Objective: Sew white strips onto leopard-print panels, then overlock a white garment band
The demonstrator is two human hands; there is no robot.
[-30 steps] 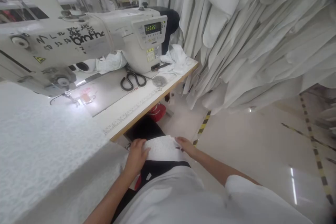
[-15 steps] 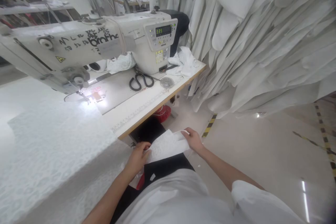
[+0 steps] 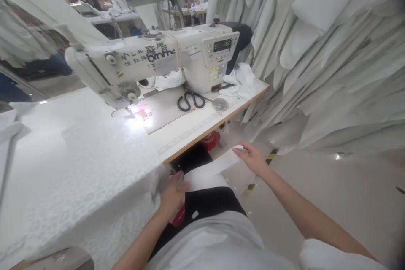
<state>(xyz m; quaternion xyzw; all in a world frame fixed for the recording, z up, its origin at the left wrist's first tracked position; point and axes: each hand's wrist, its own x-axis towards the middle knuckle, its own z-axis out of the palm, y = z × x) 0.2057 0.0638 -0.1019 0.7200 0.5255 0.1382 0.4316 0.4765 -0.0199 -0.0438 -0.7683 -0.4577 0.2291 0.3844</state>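
Left hand (image 3: 172,192) is pinching one end of the white fabric strip (image 3: 211,169) below the table's front edge (image 3: 202,135); right hand (image 3: 253,158) is gripping the far end, stretching it flat; scissors (image 3: 190,101) are lying beside the sewing machine (image 3: 164,61).

A narrow strip of white fabric (image 3: 210,168) stretches across the lower centre of the frame, rising slightly toward the right. It is flat and taut, faintly textured. Its left end is blurred.
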